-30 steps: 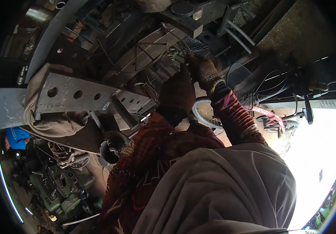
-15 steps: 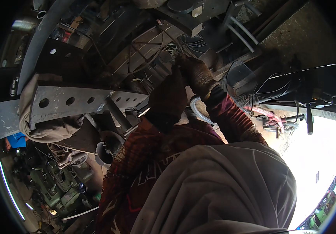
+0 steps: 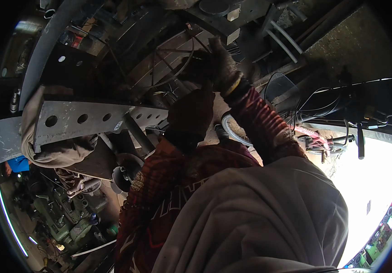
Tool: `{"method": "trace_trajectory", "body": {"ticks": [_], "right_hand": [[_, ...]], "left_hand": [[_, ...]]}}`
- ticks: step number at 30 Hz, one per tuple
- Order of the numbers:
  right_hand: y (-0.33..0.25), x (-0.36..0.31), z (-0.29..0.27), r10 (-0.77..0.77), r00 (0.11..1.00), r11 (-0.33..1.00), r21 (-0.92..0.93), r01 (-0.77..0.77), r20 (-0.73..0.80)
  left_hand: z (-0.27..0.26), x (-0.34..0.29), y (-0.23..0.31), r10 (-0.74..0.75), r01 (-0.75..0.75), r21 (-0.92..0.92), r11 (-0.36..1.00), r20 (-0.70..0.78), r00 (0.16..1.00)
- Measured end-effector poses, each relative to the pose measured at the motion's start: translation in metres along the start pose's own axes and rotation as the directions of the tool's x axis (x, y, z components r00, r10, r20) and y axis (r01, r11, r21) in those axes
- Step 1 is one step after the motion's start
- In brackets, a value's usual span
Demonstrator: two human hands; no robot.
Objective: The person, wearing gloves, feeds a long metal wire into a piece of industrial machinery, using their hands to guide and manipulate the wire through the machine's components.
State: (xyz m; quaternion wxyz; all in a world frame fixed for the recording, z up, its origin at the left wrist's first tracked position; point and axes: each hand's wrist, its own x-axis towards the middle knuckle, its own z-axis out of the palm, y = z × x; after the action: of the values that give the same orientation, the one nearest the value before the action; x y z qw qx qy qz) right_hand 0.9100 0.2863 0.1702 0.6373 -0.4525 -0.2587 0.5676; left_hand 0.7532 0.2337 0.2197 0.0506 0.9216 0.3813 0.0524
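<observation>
My left hand [image 3: 190, 113], in a dark work glove, is low in the middle of the view. Its back faces me, and deep shadow hides its fingers, so any hold cannot be made out. My right hand [image 3: 224, 68], in a worn glove with a yellow cuff, is just above and to the right. One digit points up and the shadowed fingers stretch leftward, apart; I see nothing held in them. Left of the right hand is a thin curved metal rod frame [image 3: 154, 68] with spokes. Behind it runs a flat metal bar [image 3: 148, 63].
A steel beam with round holes [image 3: 71, 120] crosses the left side, draped with grey cloth [image 3: 64, 152]. Right of my hands are a black mesh basket [image 3: 280, 95] and a bicycle wheel [image 3: 232, 127]. Green machinery [image 3: 68, 214] stands lower left, beside a brown board.
My right hand has moved up from beside my left hand, and its fingers have spread. My left hand has shifted slightly left and down.
</observation>
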Motion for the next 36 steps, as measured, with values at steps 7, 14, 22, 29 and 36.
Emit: {"method": "trace_trajectory", "body": {"ticks": [7,14,22,29,36], "right_hand": [[0.049,0.028,0.056,-0.080,0.978,0.989,0.107,0.102,-0.195],[0.049,0.039,0.018,-0.237,0.955,0.885,-0.367,0.288,0.177],[0.022,0.028,0.045,0.172,0.985,0.883,0.446,-0.143,-0.025],[0.031,0.034,0.057,0.057,0.996,0.957,0.289,-0.033,-0.075],[0.013,0.035,0.027,0.224,0.966,0.844,0.470,-0.259,0.130]], "left_hand": [[-0.017,0.000,-0.107,0.391,-0.393,0.012,0.919,-0.119,0.913],[-0.015,0.008,-0.043,0.084,-0.082,0.088,0.993,-0.016,0.996],[-0.013,0.016,-0.051,0.084,-0.011,0.258,0.966,-0.274,0.958],[-0.006,0.005,-0.057,0.107,-0.001,0.344,0.939,-0.290,0.951],[0.015,0.037,-0.052,0.093,-0.022,0.234,0.972,-0.299,0.950]]}}
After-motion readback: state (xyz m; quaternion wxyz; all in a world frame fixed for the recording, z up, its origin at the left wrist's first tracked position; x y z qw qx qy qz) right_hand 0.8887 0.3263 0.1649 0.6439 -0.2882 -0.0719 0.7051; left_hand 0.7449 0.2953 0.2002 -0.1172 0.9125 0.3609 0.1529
